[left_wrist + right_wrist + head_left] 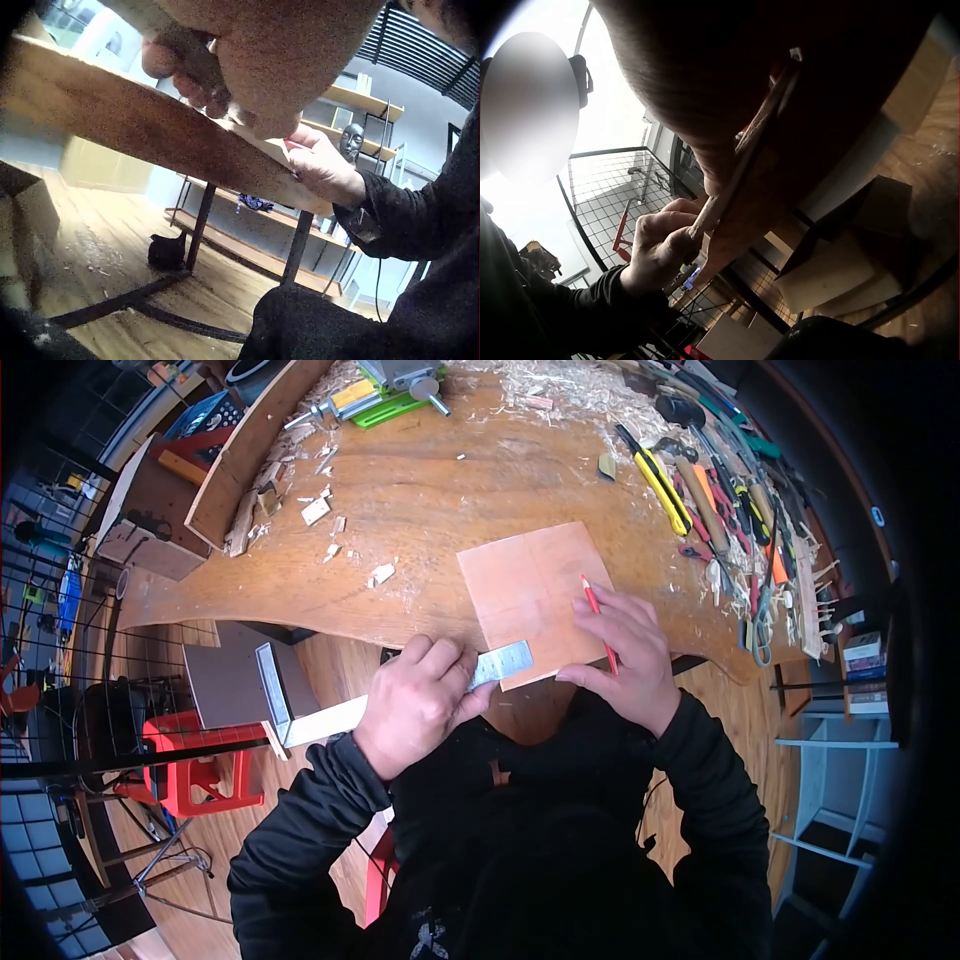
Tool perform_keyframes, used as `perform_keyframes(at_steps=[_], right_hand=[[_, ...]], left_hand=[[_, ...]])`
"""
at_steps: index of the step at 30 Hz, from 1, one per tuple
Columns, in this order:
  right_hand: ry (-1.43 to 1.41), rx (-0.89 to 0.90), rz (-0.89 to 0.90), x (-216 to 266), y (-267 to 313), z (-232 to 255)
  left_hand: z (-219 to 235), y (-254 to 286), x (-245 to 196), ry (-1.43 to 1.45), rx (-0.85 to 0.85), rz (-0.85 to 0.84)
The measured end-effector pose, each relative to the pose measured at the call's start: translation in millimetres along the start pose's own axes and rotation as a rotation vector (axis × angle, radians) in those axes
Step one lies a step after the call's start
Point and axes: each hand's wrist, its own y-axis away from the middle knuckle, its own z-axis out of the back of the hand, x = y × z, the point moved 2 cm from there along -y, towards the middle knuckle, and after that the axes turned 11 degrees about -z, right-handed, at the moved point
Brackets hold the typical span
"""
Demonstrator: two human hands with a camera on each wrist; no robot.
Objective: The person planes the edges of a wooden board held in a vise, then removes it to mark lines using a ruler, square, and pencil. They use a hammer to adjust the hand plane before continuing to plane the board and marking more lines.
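Note:
My left hand (418,695) grips the blade of a metal try square (508,659), its fingers curled over the top. The marked blade end overlaps the near left corner of a thin, square wooden board (530,580). The square's stock (272,685) stands out to the left, beyond the bench edge. In my right hand (630,650) is a red pencil (593,598), lying along the fingers with its tip pointing away from me. That hand rests on the board's right side, thumb at the near edge. The right wrist view shows the board's edge (739,169) close under the right thumb.
The bench (400,510) has a curved front edge. Wood chips (316,511) are scattered at left. A green-based vise (400,390) stands at the back. A yellow utility knife (655,480) lies beside several hand tools at right. A red stool (200,760) stands below left.

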Motion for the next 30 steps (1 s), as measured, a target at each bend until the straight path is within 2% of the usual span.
perform_keyframes(at_steps=[26, 29, 30], right_hand=[[0.038, -0.002, -0.037, 10.7, -21.4, -9.0], [-0.019, -0.002, -0.083, 14.6, -22.8, -4.5], [-0.157, -0.008, -0.145, 8.6, -19.6, -4.8]], left_hand=[[3.8, -4.2, 24.0, 0.026, -0.023, -0.046], [4.7, -5.1, 24.0, 0.023, -0.022, -0.045], [5.2, -4.7, 23.9, 0.023, -0.018, -0.046]])
